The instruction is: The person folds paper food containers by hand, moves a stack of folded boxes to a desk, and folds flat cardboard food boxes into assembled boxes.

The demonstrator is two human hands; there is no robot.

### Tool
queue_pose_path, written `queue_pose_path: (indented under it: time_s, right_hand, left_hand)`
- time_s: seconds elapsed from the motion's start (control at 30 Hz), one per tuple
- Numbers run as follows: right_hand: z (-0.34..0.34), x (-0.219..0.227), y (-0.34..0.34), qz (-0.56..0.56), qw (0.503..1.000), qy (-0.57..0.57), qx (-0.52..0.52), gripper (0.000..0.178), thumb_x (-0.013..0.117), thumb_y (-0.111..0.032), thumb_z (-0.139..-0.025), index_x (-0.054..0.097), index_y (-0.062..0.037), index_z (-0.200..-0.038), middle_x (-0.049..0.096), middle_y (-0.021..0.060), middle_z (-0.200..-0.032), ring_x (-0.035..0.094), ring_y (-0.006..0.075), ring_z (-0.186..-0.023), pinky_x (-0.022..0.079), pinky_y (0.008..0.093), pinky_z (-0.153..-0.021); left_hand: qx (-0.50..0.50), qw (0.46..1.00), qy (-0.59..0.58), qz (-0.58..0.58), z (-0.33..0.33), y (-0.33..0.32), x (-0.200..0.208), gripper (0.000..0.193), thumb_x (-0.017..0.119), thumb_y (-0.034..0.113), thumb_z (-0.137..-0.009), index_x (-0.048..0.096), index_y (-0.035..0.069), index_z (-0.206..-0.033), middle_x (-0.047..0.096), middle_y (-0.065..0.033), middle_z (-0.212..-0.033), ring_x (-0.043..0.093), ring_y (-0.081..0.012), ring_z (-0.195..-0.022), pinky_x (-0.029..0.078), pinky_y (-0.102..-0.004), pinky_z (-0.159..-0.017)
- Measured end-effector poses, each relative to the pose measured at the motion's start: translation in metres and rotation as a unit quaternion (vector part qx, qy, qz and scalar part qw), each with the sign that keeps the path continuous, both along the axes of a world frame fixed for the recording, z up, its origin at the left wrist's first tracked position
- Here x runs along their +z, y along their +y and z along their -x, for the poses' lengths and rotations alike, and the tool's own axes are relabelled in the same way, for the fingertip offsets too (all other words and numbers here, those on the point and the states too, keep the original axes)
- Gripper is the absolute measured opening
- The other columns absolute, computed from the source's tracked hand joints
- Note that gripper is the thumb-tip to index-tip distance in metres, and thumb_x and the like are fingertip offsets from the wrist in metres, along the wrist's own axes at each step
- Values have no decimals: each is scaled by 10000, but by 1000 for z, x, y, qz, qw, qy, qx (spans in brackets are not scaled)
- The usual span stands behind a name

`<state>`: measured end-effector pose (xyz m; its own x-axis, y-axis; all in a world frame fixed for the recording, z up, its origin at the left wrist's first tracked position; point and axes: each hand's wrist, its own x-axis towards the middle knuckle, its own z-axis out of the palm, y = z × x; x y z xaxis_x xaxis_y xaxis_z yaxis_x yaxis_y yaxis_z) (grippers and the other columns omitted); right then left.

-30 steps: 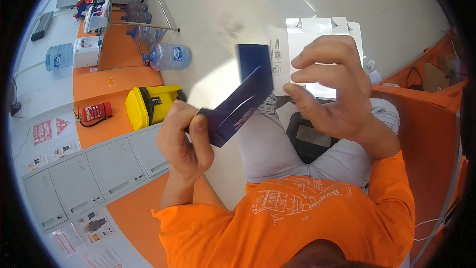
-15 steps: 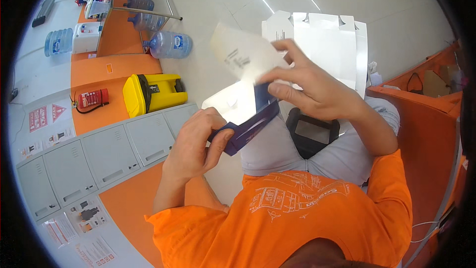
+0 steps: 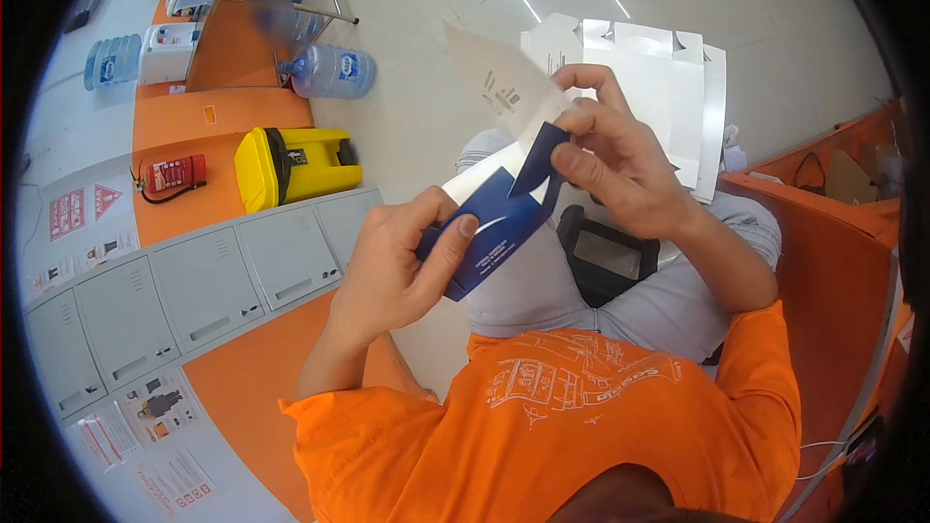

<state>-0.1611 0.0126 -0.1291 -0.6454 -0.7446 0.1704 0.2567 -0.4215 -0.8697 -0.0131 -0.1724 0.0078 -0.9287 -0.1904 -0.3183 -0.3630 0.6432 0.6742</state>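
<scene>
Above my lap, both hands hold a folding cardboard box (image 3: 499,242), dark blue outside and white inside. My left hand (image 3: 402,257) grips its left end, the thumb lying along the blue face. With thumb and fingers, my right hand (image 3: 620,160) pinches the right end beside a raised blue flap. A pale printed panel (image 3: 499,77) stands up from the far side, touching the right fingers. The box is tilted, its right end higher. Part of its white inside shows between the hands; the rest is hidden by the blue face.
Flat white cardboard sheets (image 3: 644,87) lie beyond my right hand. A black object with a window-like opening (image 3: 610,252) rests between my thighs. Left are grey lockers (image 3: 203,286), a yellow bin (image 3: 300,169) and large water bottles (image 3: 334,73). An orange bench-like panel (image 3: 823,271) stands at right.
The box has turned so that its blue printed face shows more and its white inside less. The pale panel has swung to the right. My right hand has shifted slightly right.
</scene>
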Motion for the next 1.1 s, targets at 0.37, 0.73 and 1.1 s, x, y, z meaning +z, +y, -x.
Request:
queue_pose_path:
  time_s: [0.37, 0.73, 1.1]
  right_hand:
    - [2, -1, -1, -57, 978, 170, -102, 278, 686, -308, -1014, 668, -35, -1061, 454, 120, -1285, 508, 161, -1008, 468, 315, -875]
    - [3, -1, -1, -39, 953, 289, -84, 244, 725, -273, -979, 681, -34, -1002, 460, 129, -1282, 479, 225, -1132, 450, 366, -932]
    - [-2, 10, 3, -39, 902, 386, -188, 197, 802, -181, -894, 718, -27, -984, 506, 135, -1280, 544, 253, -1116, 477, 360, -885]
  left_hand:
    - [-60, 998, 19, 21, 11, -3, 3, 230, 628, 151, -1014, 583, 26, -826, 589, -104, -565, 573, -200, -466, 420, -316, -481]
    - [-80, 996, -10, -41, 18, 1, -3, 245, 615, 180, -1038, 560, 33, -849, 581, -31, -598, 597, -95, -494, 452, -238, -459]
    - [-86, 991, -61, -80, 33, 5, 7, 265, 595, 196, -1027, 655, -22, -889, 617, -155, -636, 583, -241, -512, 449, -354, -523]
